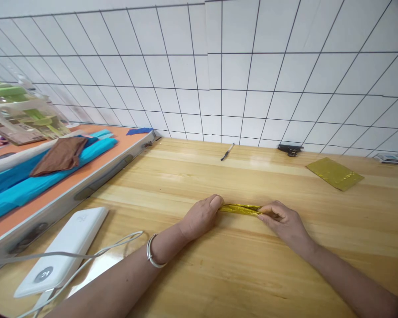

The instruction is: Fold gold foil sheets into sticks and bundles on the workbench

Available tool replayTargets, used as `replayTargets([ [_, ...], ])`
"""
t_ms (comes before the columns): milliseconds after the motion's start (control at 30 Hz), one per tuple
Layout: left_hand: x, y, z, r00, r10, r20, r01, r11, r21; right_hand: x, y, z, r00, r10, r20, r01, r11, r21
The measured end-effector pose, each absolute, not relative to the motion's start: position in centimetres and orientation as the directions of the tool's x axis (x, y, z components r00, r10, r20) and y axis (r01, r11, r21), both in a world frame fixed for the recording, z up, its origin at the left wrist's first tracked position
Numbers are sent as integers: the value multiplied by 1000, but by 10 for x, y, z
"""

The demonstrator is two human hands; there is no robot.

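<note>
A narrow folded strip of shiny gold foil (240, 209) stretches between my two hands, low over the wooden table. My left hand (204, 215) is closed round its left end, thumb on top, with a bangle on the wrist. Thumb and fingers of my right hand (281, 219) pinch the right end, where the foil's layers part slightly. What lies inside my left fist is hidden. Farther back on the right rests a flat gold foil sheet (335, 173), apart from both hands.
A pen (227, 152) and a black clip (291, 149) lie near the tiled wall. On the left are a white power bank (63, 251) with a cable (96, 256), blue rolls (96, 152), brown crepe-like material (58, 157) and a green-lidded bottle (8, 91) on an orange surface.
</note>
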State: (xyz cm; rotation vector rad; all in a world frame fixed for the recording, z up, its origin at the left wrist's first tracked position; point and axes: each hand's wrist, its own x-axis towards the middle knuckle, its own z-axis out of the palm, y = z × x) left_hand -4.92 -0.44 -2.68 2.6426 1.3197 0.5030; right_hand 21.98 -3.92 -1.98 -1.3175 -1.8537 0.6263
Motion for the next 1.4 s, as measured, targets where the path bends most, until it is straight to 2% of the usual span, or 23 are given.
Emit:
replayTargets([
  [267,-51,-2,-29,552,798,240,741,-602,299,219,-44,-18,-190,955,229,514,295,-805],
  [433,-51,-3,-31,546,800,249,741,-599,304,218,-49,-11,-228,946,232,604,324,-728],
  [500,-52,-5,-31,532,805,262,743,-592,312,218,-49,-10,-287,904,318,652,427,-626],
  [633,-54,-7,-27,570,761,309,698,-647,307,223,-44,-10,-467,732,496,708,646,-285],
  [733,-55,-8,-21,631,693,349,669,-714,207,227,-40,-12,-566,651,507,721,689,-80],
  [833,-53,-8,-15,699,636,327,658,-751,55,230,-37,-13,-639,619,456,705,709,26],
  [933,-51,-8,-9,770,580,266,617,-783,-79,229,-36,-15,-683,596,423,676,734,57],
  [1000,-51,-7,-6,791,566,234,600,-791,-116,229,-35,-16,-684,590,429,672,739,54],
  [1167,-52,-8,-5,803,556,215,585,-804,-107,229,-36,-17,-680,596,428,681,730,65],
  [1400,-54,-11,1,850,500,164,522,-840,-148,228,-39,-12,-727,593,345,660,743,115],
])
